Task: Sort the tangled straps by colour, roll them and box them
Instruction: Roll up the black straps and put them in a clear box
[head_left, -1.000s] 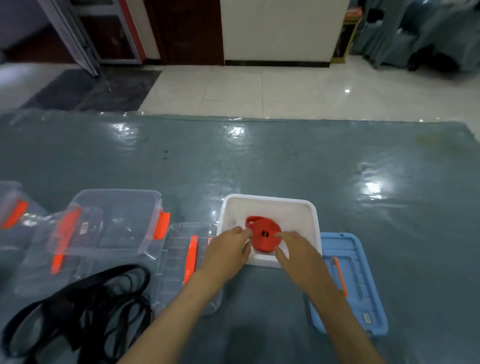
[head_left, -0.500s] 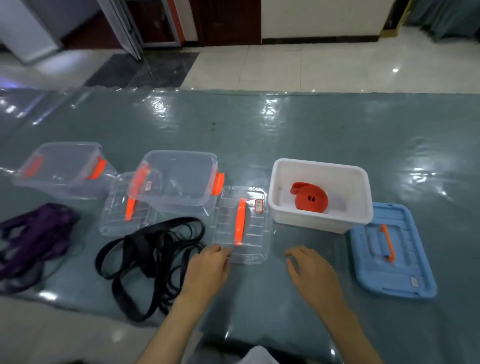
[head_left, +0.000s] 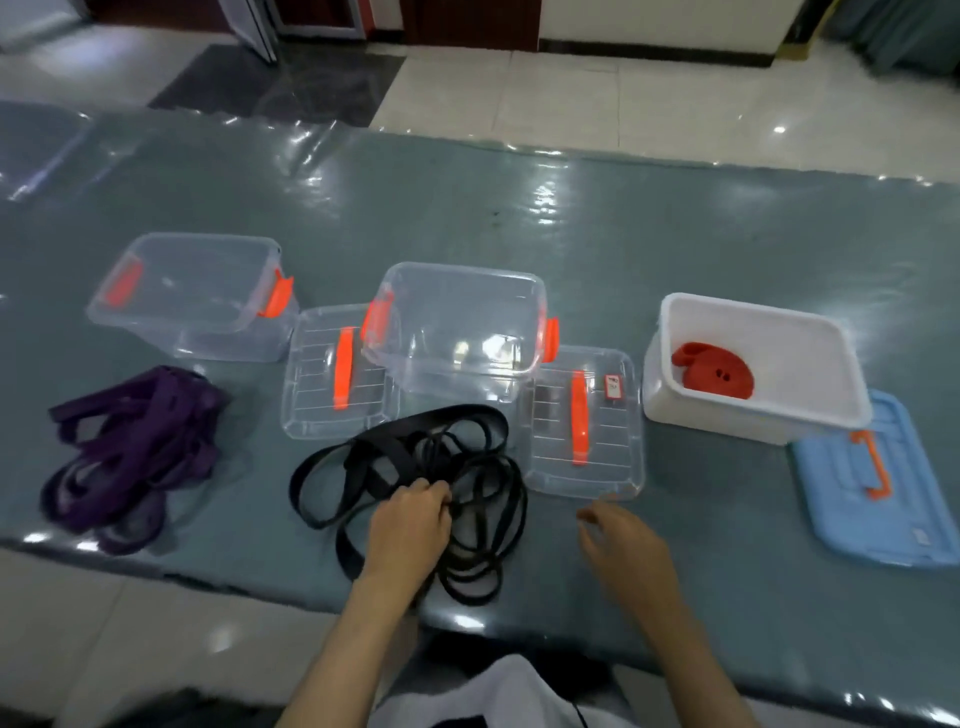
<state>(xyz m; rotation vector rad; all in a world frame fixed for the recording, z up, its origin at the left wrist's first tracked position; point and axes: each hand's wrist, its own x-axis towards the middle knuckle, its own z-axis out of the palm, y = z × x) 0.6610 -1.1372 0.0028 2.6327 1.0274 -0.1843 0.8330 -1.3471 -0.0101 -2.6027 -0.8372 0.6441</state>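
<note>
A long grey-blue desk (head_left: 675, 249) with a shiny cover stands on a pale tiled floor (head_left: 597, 98).

At the far left of the desk lies a heap of purple straps (head_left: 135, 452), near the front edge. Behind it stands a clear box (head_left: 192, 296) with orange clips. Just to the right of that box lies a clear lid (head_left: 332, 374) with an orange handle. A second clear box (head_left: 457, 322) sits partly on that lid.

In front of the second box lies the tangle of black straps (head_left: 467, 519). The left hand (head_left: 410, 525) rests right on top of this tangle, and its curled fingers grip some of the black loops. More loops spread out to the left, to the right and nearer than the hand.

Another clear lid (head_left: 582, 421) lies just to the right of the black tangle. The right hand (head_left: 623, 545) is near that lid's front edge, a little way right of the black straps. Its fingers are loosely bent and hold nothing.

Farther right stands a white box (head_left: 769, 405). A rolled red strap (head_left: 711, 369) lies inside it, at the left end. A blue lid (head_left: 872, 488) with an orange handle lies at the far right, touching the white box.
</note>
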